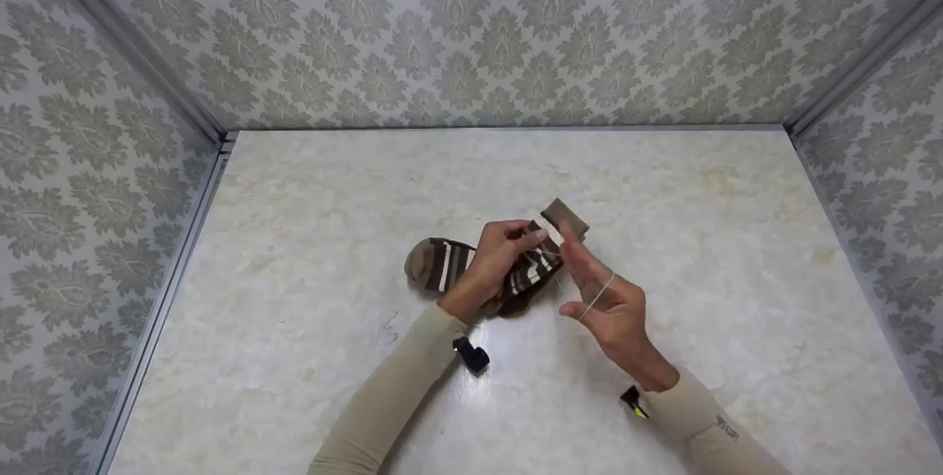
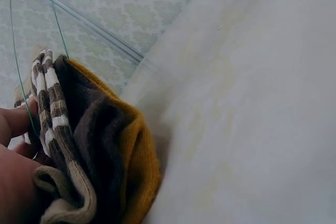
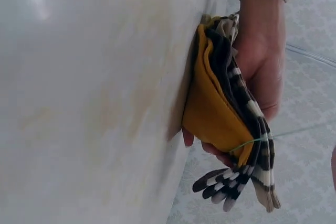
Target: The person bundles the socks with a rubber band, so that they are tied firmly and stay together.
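Observation:
A folded bundle of socks is in my left hand (image 1: 492, 261), which grips it with the thumb on top. The brown-and-white striped sock (image 1: 530, 269) has a tan toe (image 1: 418, 261) that sticks out to the left. A mustard-yellow layer (image 3: 212, 119) and a dark layer (image 2: 97, 124) show in the wrist views. A thin greenish elastic band (image 3: 299, 130) runs from the bundle toward my right hand (image 1: 608, 305). That hand is beside the bundle's right end, fingers extended and thumb spread, with the band stretched across it. Its fingertips lie in front of the tan end (image 1: 566, 217).
The bundle is over a pale marbled table (image 1: 331, 180). Patterned walls (image 1: 457, 40) with grey metal edging (image 1: 516, 127) stand behind it and on both sides. A small dark device (image 1: 471, 356) sits at the left wrist.

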Demonstrator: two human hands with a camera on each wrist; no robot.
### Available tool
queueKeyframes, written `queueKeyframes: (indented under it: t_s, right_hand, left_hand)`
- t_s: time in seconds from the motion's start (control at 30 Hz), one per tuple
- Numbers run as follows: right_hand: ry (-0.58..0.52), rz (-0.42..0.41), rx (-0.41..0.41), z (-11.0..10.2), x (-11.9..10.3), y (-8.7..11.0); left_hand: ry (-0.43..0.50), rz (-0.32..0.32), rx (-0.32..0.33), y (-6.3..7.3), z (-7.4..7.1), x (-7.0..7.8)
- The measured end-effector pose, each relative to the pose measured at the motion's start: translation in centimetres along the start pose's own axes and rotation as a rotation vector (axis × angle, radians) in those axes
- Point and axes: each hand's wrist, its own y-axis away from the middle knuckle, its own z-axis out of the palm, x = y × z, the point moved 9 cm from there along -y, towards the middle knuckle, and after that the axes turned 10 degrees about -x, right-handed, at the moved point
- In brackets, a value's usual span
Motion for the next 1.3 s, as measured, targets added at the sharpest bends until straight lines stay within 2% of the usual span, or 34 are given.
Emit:
queueKeyframes:
  t_s: [0.13,0.27,0.37,0.47,0.6,0.67,0.73,0.8,0.87,1.03,1.13,1.3]
  right_hand:
    - [0.231,-0.073,0.226,-1.8,-0.9,0.0]
    - [0.419,-0.09,0.318,-2.7,-1.2,0.1]
    - [0.526,0.007,0.343,-3.4,-0.7,0.2]
    - [0.556,0.236,0.374,-4.6,0.8,0.9]
    - [0.455,0.621,0.421,-6.4,3.2,2.8]
    - [0.353,0.778,0.437,-6.8,4.2,3.8]
    - [0.233,0.891,0.446,-6.9,5.0,4.5]
    - [0.108,0.968,0.453,-6.7,5.7,5.1]
    - [-0.017,1.009,0.471,-6.4,6.2,5.7]
    - [-0.237,1.049,0.479,-5.2,7.6,7.1]
    - [-0.302,1.049,0.452,-4.6,8.3,7.5]
    - [-0.313,1.005,0.46,-5.2,8.9,7.5]
  left_hand:
    - [-0.022,-0.002,0.009,0.0,0.1,0.0]
    - [-0.027,0.007,0.007,0.1,0.3,0.1]
    - [-0.041,0.018,0.009,0.2,0.4,0.2]
    - [-0.041,0.011,0.02,0.3,0.4,0.2]
    - [-0.026,-0.011,0.044,0.2,0.3,-0.1]
    - [-0.022,-0.02,0.058,0.3,0.2,-0.2]
    - [-0.017,-0.023,0.07,0.3,0.1,-0.3]
    - [-0.009,-0.022,0.079,0.4,0.1,-0.3]
    - [-0.002,-0.018,0.085,0.5,0.0,-0.3]
    - [0.024,-0.014,0.078,0.7,0.1,-0.4]
    - [0.005,-0.007,0.046,0.7,0.3,-0.4]
    - [-0.136,0.02,-0.029,0.5,0.9,-0.2]
